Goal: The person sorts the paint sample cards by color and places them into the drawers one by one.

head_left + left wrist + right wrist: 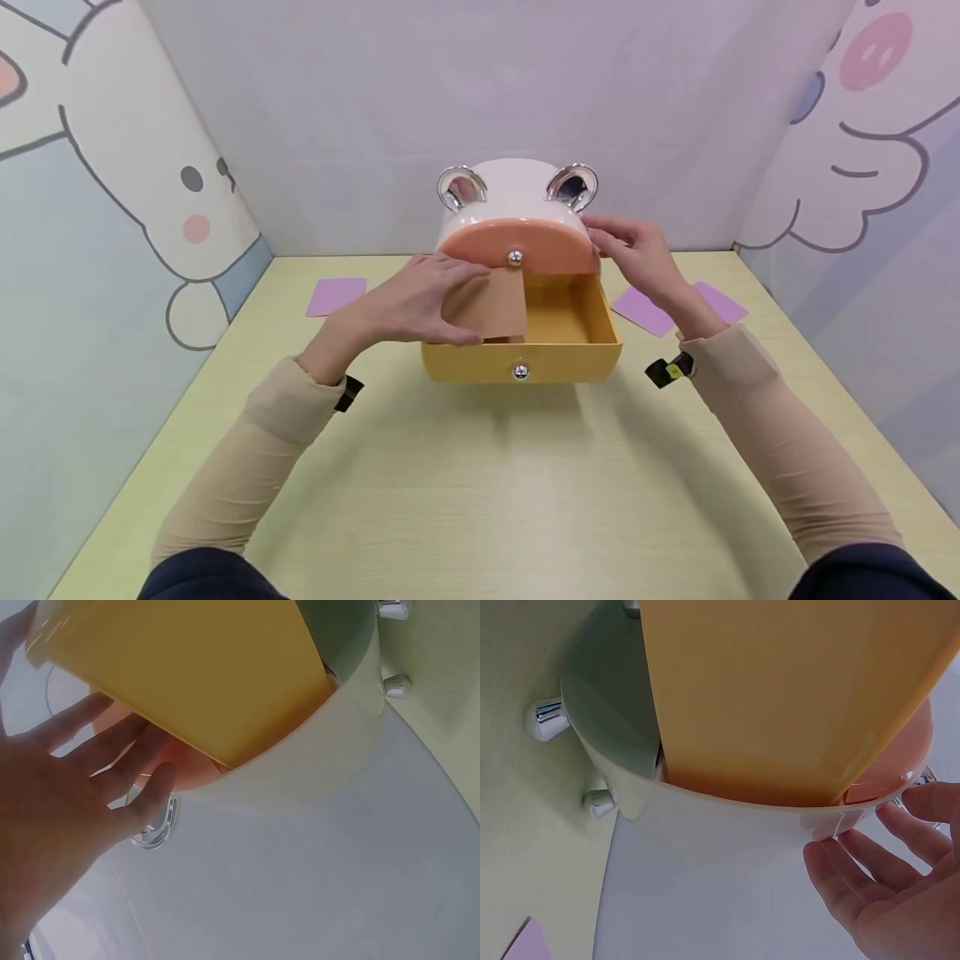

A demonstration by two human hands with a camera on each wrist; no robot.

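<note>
A small white storage box [517,187] with silver ears stands on short silver feet, its orange upper drawer [480,242] closed. The yellow lower drawer [570,362] is pulled out. My left hand [420,300] is over the drawer's left side and holds a brown card [498,304] between thumb and fingers, partly inside the drawer. The left wrist view hides that card behind the yellow drawer [202,675]. With slightly bent fingers, my right hand [637,254] touches the box's right side, and the right wrist view shows fingertips [825,855] against the white shell [727,832].
A purple sheet [335,297] lies on the table left of the box. Two more purple sheets, one nearer [641,311] and one farther [722,302], lie at the right by my forearm. Printed panels stand on both sides, with a pale backdrop [337,125] behind.
</note>
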